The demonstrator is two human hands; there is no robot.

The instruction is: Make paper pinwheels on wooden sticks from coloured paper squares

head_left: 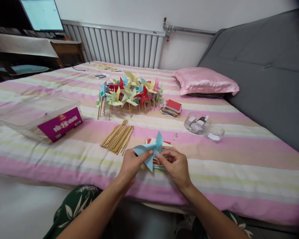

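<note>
A: Light blue folded paper pinwheel head (149, 151): held over the near edge of the bed, just above a small stack of cut coloured paper squares (161, 156). Left hand (131, 166) pinches one blade with thumb and fingertips; right hand (175, 166) grips the centre folds from the other side. Both hands closed on the paper.

B: Surface?

A: Bedsheet striped in pink, white and pale yellow (239, 166). Just beyond the hands, to the left, a loose bundle of thin wooden sticks (117, 136). Right of it, two tiny pale beads (175, 135), then an open clear plastic jar lying on its side (196, 124) with its clear lid (215, 132) beside it.

B: Further out?

A: Far left, a clear plastic box with a purple label (40, 116). Mid-bed, a cluster of finished multicoloured pinwheels on sticks (129, 93); next to it, a red-topped stack of paper squares (171, 108). Beyond, a pink satin pillow (205, 81) against a grey padded headboard (264, 66).

B: Room?

A: White ribbed radiator (119, 44) along the back wall, a lit monitor (42, 15) at top left above a wooden desk (67, 51).
</note>
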